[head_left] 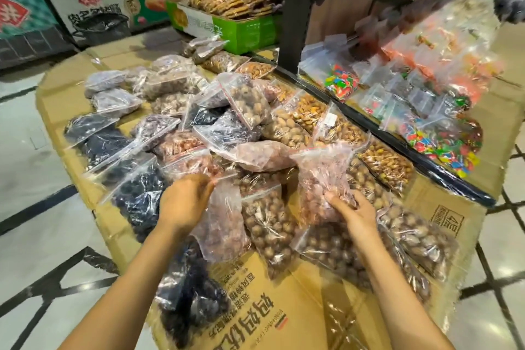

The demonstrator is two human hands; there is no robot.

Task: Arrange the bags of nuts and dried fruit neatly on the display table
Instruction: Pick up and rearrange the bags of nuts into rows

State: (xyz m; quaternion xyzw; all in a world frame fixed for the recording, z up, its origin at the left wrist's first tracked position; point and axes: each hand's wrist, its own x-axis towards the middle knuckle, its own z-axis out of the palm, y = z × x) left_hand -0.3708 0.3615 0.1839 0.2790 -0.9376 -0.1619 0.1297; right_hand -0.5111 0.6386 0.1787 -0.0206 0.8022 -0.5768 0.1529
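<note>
Clear plastic bags of pinkish nuts sit at lower centre of the frame: left hand (184, 202) pinches one bag (224, 224), right hand (352, 213) grips another (321, 176), above the cardboard-covered desk (284, 293).

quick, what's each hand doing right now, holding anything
Left hand: fingers pinched on the top edge of a pinkish nut bag.
Right hand: fingers closed on the bottom of another pinkish nut bag.

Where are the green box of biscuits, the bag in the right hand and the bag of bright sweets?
green box (244, 33), head view, front wall.
pink bag (322, 176), head view, middle.
sweets bag (342, 82), head view, middle.
</note>
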